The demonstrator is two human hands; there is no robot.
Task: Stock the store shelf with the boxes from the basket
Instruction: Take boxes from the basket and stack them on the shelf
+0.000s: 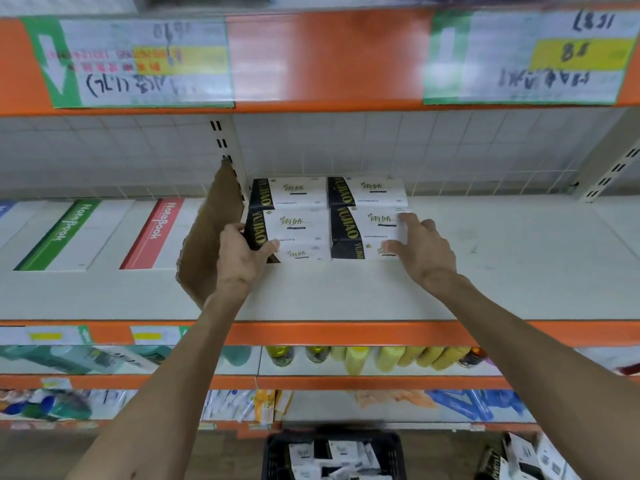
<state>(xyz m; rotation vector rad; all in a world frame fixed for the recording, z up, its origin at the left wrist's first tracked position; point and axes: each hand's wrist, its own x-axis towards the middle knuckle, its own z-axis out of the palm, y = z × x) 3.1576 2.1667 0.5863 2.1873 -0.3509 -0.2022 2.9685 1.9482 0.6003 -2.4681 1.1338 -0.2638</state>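
Four white and black boxes marked YUJIAO lie in two rows on the white shelf [485, 271]. My left hand [242, 258] grips the left end of the front left box [294, 233]. My right hand [420, 247] rests with spread fingers on the right side of the front right box [363, 233]. Behind them sit the back left box [291, 192] and the back right box [370, 192]. The black basket [277, 452] stands on the floor below, with several more boxes in it.
A brown cardboard divider [207, 237] stands just left of the boxes. Notebooks [152, 233] lie flat further left. The shelf to the right of the boxes is bare. Yellow bottles [391, 358] fill the shelf below. More boxes [526, 459] lie at the bottom right.
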